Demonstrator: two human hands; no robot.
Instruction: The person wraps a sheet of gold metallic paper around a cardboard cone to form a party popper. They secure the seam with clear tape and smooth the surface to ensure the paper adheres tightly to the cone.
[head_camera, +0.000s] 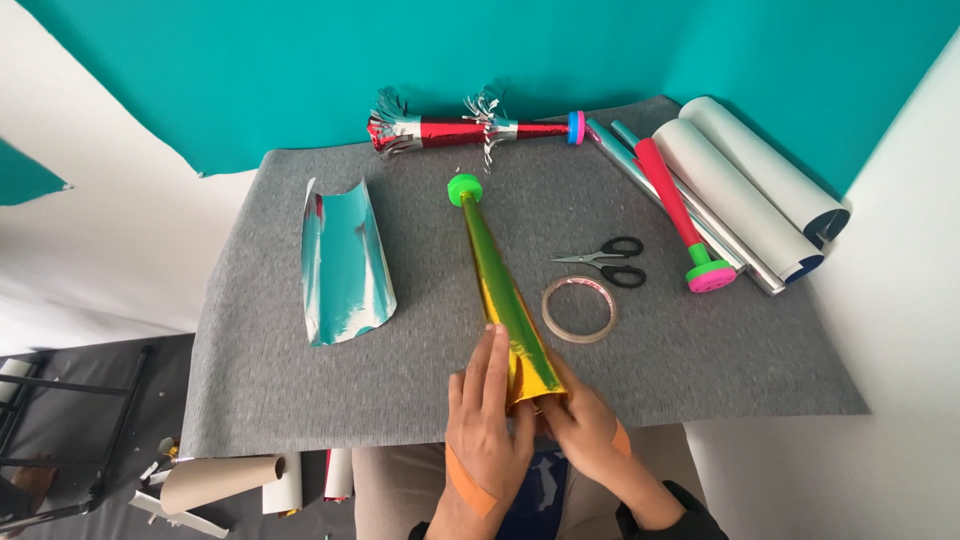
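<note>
In the head view, a long gold-green foil cone (505, 300) is lying on the grey felt mat (280, 370), its narrow end capped by a green plastic mouthpiece (464, 189) pointing away from the person and its wide end sitting at the mat's near edge. The foil is shining, yellow along one side and green along the other. The left hand (487, 420) is grasping the wide end, fingers lying flat along the foil. The right hand (580, 418) is pinching the same end from the other side. A roll of clear tape (579, 309) is lying just beside the cone, with scissors (607, 261) beyond it. A curved sheet of silver foil (344, 262) is resting well apart on the left.
</note>
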